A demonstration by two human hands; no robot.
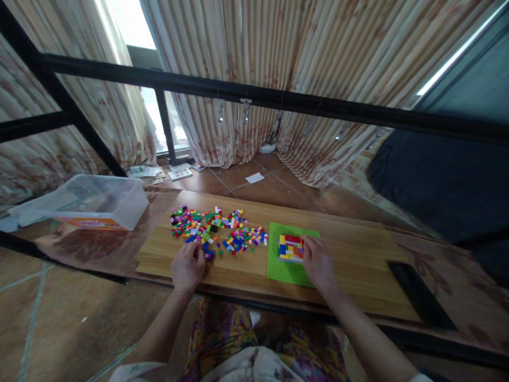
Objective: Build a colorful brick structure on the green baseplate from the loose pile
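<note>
A green baseplate (288, 270) lies on a wooden board (358, 260), with a small block of coloured bricks (290, 248) built on it. My right hand (319, 263) rests on the plate's right side, fingers touching the built block. A loose pile of small coloured bricks (218, 229) spreads to the left of the plate. My left hand (188, 265) sits at the pile's near edge, fingers curled over a few bricks by a blue one (208, 252). Whether it holds one is hidden.
A clear plastic tub (99, 201) stands at the left on the patterned tabletop. A black metal rail (254, 98) crosses in front of striped curtains. A dark flat object (419, 297) lies at the board's right end. Tiled floor shows beyond.
</note>
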